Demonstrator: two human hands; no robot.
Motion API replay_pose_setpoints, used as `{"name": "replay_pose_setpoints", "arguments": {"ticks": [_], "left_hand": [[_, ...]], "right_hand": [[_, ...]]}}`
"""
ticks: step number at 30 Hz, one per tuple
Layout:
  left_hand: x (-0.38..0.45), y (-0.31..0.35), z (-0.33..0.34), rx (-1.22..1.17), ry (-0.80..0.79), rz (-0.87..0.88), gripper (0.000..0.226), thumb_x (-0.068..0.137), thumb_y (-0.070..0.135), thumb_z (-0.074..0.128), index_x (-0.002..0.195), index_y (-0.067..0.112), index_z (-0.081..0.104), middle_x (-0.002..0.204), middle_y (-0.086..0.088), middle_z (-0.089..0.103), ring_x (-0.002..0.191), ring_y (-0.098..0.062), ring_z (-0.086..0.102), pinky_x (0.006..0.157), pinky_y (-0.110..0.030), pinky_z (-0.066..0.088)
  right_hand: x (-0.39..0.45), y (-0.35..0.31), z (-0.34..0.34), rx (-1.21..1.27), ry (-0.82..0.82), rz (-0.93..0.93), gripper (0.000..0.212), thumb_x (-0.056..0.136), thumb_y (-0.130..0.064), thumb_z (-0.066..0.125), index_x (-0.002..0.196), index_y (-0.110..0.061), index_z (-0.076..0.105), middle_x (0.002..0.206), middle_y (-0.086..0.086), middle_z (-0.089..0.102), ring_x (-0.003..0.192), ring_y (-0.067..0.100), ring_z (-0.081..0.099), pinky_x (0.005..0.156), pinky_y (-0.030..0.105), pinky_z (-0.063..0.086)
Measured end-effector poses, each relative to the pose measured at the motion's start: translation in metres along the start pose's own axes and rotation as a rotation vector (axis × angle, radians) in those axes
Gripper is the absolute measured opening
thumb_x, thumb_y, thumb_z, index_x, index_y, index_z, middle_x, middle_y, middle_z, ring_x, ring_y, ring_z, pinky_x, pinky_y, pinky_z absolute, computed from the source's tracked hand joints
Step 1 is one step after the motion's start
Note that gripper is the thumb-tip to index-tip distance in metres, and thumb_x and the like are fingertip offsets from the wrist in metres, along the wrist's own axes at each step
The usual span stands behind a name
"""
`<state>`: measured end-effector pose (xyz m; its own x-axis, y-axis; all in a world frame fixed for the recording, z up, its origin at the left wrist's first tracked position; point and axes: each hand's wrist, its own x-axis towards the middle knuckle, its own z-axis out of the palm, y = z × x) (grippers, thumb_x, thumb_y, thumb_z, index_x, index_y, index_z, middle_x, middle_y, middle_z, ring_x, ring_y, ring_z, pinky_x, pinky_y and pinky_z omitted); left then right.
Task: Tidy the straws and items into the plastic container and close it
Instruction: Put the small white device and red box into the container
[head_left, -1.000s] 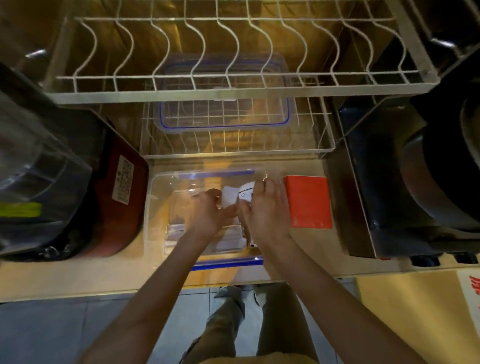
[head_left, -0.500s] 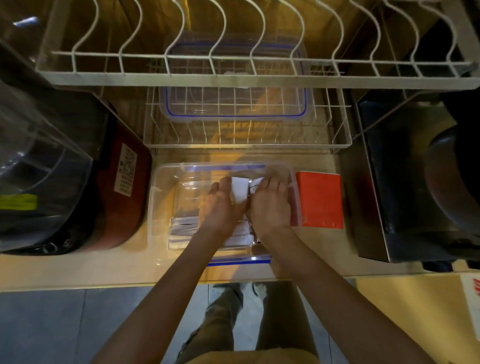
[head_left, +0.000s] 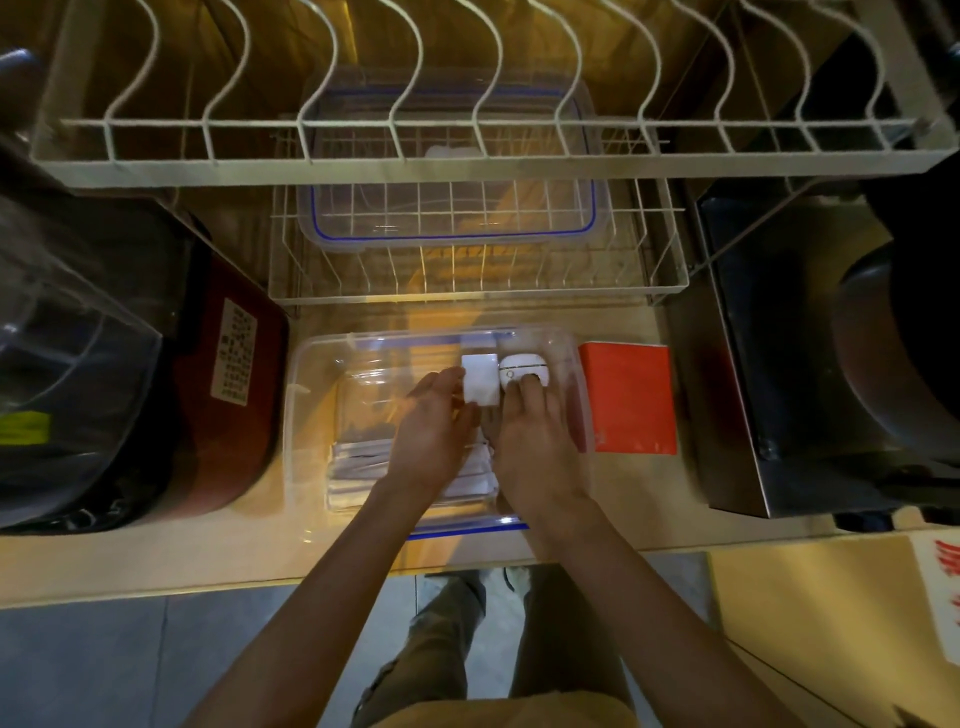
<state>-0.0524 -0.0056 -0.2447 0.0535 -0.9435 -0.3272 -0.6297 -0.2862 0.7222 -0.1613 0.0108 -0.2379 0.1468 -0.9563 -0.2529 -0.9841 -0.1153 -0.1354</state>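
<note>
1. Two hands reach into the clear plastic container (head_left: 311, 415) on the counter (head_left: 156, 561).
2. Left hand (head_left: 434, 431) lies with fingers fairly straight, its fingertips touching the white box (head_left: 479, 382) from the left.
3. Right hand (head_left: 530, 431) rests its fingertips on the rounded white item (head_left: 522, 368), just right of the box; whether it grips it, I cannot tell.
4. Wrapped straws (head_left: 358, 465) lie in the container's near left part.
5. Clear lid (head_left: 452, 208) with blue seal sits in the wire rack (head_left: 670, 260) behind.
6. Red box (head_left: 631, 397) stands just right of the container.
</note>
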Motion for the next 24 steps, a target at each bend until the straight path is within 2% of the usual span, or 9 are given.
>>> {"name": "replay_pose_setpoints", "arguments": {"ticks": [3,6,8,10,13,15,17,21,24], "left_hand": [[-0.001,0.003,-0.002,0.012,0.016,0.040,0.032,0.087,0.006,0.056,0.119,0.005,0.057,0.111,-0.019,0.064,0.096,-0.027,0.062,0.079,-0.023,0.040],[-0.001,0.005,-0.004,0.009,-0.005,0.041,0.029,0.087,0.005,0.055,0.116,0.005,0.059,0.108,-0.018,0.065,0.087,-0.020,0.060,0.075,-0.024,0.042],[0.000,0.005,-0.006,0.038,-0.022,0.023,0.029,0.088,0.011,0.056,0.116,0.006,0.058,0.110,-0.016,0.064,0.091,-0.023,0.062,0.078,-0.029,0.046],[0.001,0.008,-0.010,0.102,-0.017,-0.012,0.033,0.088,0.018,0.057,0.120,0.008,0.057,0.118,-0.013,0.061,0.102,-0.027,0.061,0.086,-0.035,0.049],[0.006,0.024,-0.019,0.136,0.021,0.053,0.029,0.089,0.021,0.054,0.115,0.010,0.061,0.116,-0.011,0.065,0.099,-0.024,0.062,0.084,-0.031,0.048],[0.009,0.046,-0.023,0.125,-0.006,0.167,0.022,0.090,0.020,0.053,0.105,0.011,0.067,0.105,-0.009,0.071,0.091,-0.022,0.065,0.079,-0.028,0.048],[0.013,0.070,-0.023,0.102,-0.063,0.226,0.020,0.090,0.019,0.053,0.098,0.012,0.069,0.098,-0.008,0.074,0.089,-0.022,0.067,0.082,-0.033,0.051],[0.022,0.113,-0.007,0.146,-0.159,0.294,0.018,0.086,0.015,0.055,0.094,0.012,0.070,0.097,-0.008,0.074,0.091,-0.023,0.066,0.084,-0.034,0.051],[0.033,0.132,0.009,0.292,-0.251,0.376,0.019,0.085,0.015,0.055,0.097,0.012,0.070,0.103,-0.009,0.072,0.098,-0.025,0.064,0.084,-0.033,0.049]], "right_hand": [[0.001,0.003,0.001,0.026,-0.057,-0.043,0.054,0.088,-0.011,0.050,0.137,0.003,0.034,0.140,0.022,0.035,0.131,0.033,0.032,0.112,0.040,0.032],[0.000,0.006,0.002,0.118,-0.037,-0.003,0.054,0.088,-0.011,0.051,0.138,0.000,0.033,0.142,0.017,0.032,0.135,0.031,0.026,0.112,0.039,0.033],[0.001,0.006,0.001,0.179,-0.048,0.006,0.049,0.089,-0.011,0.049,0.136,-0.003,0.036,0.141,0.015,0.033,0.134,0.029,0.027,0.109,0.039,0.035],[0.002,0.007,-0.006,0.353,-0.003,0.042,0.041,0.092,-0.010,0.047,0.131,-0.003,0.042,0.138,0.015,0.039,0.130,0.028,0.036,0.105,0.039,0.040],[-0.002,0.013,-0.028,0.714,0.136,0.046,0.024,0.093,-0.004,0.046,0.114,-0.002,0.057,0.119,0.010,0.057,0.108,0.017,0.054,0.092,0.022,0.042],[-0.012,0.021,-0.048,1.043,0.159,0.148,0.018,0.094,-0.006,0.047,0.106,-0.009,0.061,0.105,0.002,0.064,0.093,0.003,0.059,0.080,0.013,0.044],[-0.023,0.031,-0.064,1.298,0.205,0.285,0.016,0.095,-0.011,0.048,0.101,-0.016,0.062,0.092,-0.009,0.065,0.082,-0.007,0.061,0.074,0.008,0.048],[-0.034,0.056,-0.075,1.641,0.298,0.631,0.016,0.094,-0.012,0.049,0.095,-0.014,0.065,0.087,0.001,0.068,0.081,0.013,0.066,0.075,0.023,0.054],[-0.040,0.071,-0.073,1.806,0.273,0.868,0.013,0.092,-0.015,0.053,0.094,-0.010,0.065,0.082,0.005,0.069,0.074,0.015,0.065,0.071,0.027,0.053]]}}
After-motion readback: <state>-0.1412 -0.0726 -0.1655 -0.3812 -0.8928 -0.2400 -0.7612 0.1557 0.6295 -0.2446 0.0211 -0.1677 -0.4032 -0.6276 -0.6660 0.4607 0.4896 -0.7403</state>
